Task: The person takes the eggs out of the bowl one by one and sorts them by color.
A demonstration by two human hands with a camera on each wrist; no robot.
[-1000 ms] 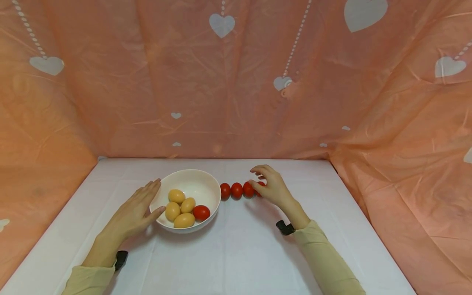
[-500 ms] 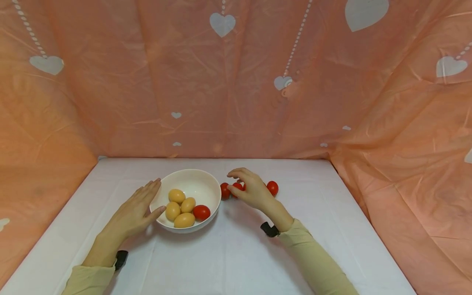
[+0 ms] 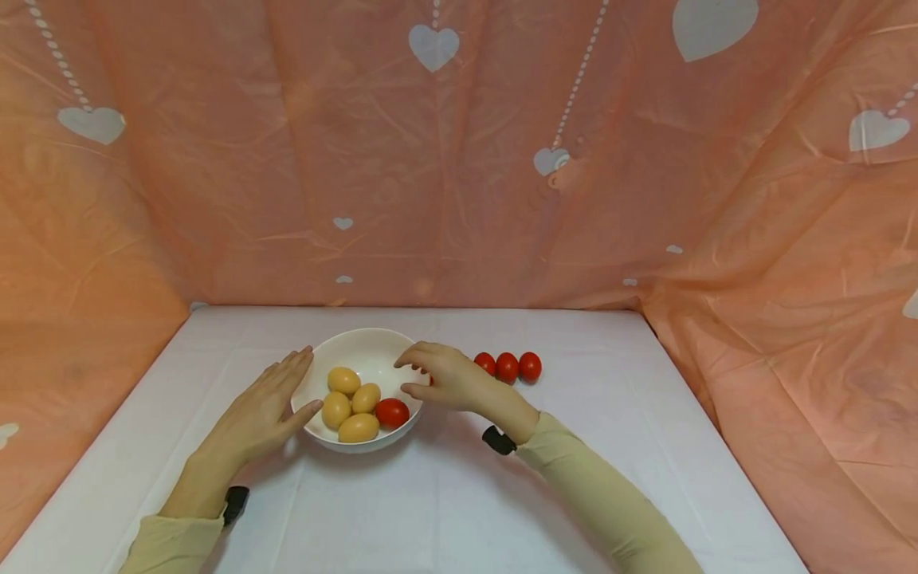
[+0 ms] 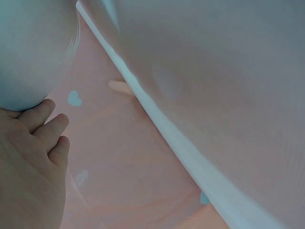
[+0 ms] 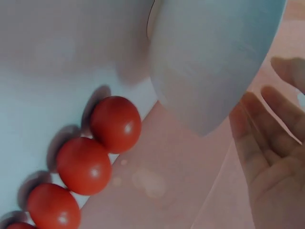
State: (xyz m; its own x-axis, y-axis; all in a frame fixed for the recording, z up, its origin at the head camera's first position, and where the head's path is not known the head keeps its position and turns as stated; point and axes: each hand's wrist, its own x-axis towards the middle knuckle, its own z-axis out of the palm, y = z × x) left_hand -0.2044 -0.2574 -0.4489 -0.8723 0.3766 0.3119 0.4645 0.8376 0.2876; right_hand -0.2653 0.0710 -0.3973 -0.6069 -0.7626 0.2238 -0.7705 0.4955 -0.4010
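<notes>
A white bowl [image 3: 373,360] holds several yellow egg-shaped pieces [image 3: 344,381] and one red tomato-like oval [image 3: 392,414]. My left hand [image 3: 261,414] lies with straight fingers against the bowl's left side, its thumb by the rim. In the left wrist view, fingertips of the left hand [image 4: 33,157] meet the outside of the bowl [image 4: 33,52]. Over the bowl's right rim reaches my right hand [image 3: 459,383], fingers loosely bent and apart, holding nothing visible. Behind it runs a row of red ovals [image 3: 507,368], its left end mostly hidden by the hand.
A white cloth covers the table [image 3: 430,510]. Orange sheeting [image 3: 459,199] with pale hearts rises at the back and both sides. In the right wrist view, several red ovals [image 5: 116,124] line up close beside the bowl [image 5: 209,62].
My right hand has moved left along the row to the bowl's right rim, uncovering the red ovals at the row's right end. The left hand and the bowl stay in place.
</notes>
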